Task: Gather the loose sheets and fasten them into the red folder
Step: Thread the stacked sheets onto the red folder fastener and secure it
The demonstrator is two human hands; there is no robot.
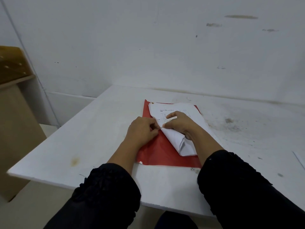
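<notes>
A red folder (pixel 158 154) lies flat on the white table (pixel 99 138). A stack of white printed sheets (pixel 179 108) rests on it, with the near left corner folded up and over. My left hand (pixel 142 131) pinches a thin metal fastener prong (pixel 160 128) at the stack's left edge. My right hand (pixel 179 123) presses down on the sheets and grips the folded edge beside the prong. The fingertips of both hands almost touch.
A cardboard box (pixel 14 121) with a brown top stands off the table's left side. The white wall (pixel 165 47) runs right behind the table. Grey smudges (pixel 231 123) mark the table surface to the right of the folder.
</notes>
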